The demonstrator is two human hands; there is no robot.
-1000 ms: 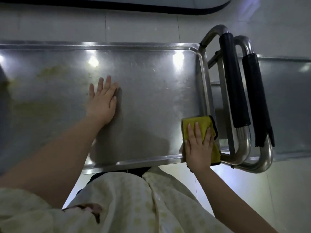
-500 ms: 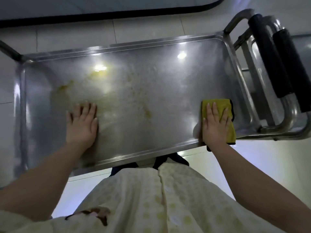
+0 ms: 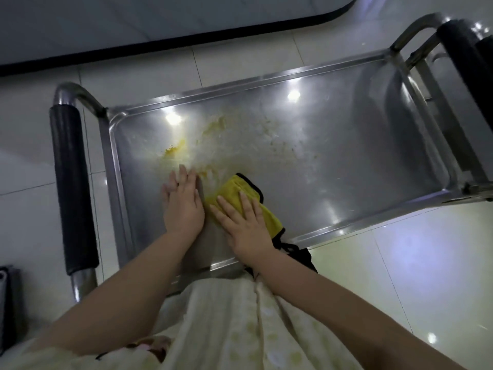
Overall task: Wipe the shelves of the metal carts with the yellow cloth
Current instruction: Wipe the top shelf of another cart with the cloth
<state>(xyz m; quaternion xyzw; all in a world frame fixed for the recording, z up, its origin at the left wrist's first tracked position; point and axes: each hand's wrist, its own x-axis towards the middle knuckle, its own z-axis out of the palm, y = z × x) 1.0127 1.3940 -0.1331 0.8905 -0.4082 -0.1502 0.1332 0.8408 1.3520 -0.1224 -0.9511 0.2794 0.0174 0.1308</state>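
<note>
The metal cart's top shelf (image 3: 333, 166) is a shiny steel tray with a raised rim. Yellow and whitish smears (image 3: 213, 140) cover its left middle part. The yellow cloth (image 3: 240, 190), edged in black, lies flat on the shelf near the front left. My right hand (image 3: 241, 222) presses on the cloth with straight spread fingers. My left hand (image 3: 182, 206) rests flat on the bare steel just left of the cloth, fingertips at the edge of the smears.
The cart's black padded handle (image 3: 72, 188) stands at its left end. A second cart's padded handle (image 3: 464, 57) butts against the right end. White tiled floor (image 3: 400, 276) surrounds the carts. A dark-edged mat (image 3: 160, 30) lies beyond. A dark object (image 3: 6, 303) sits at the far left.
My right hand has slid the cloth from the shelf's right end leftward until it lies beside my left hand. The view has swung left, so the left handle now shows.
</note>
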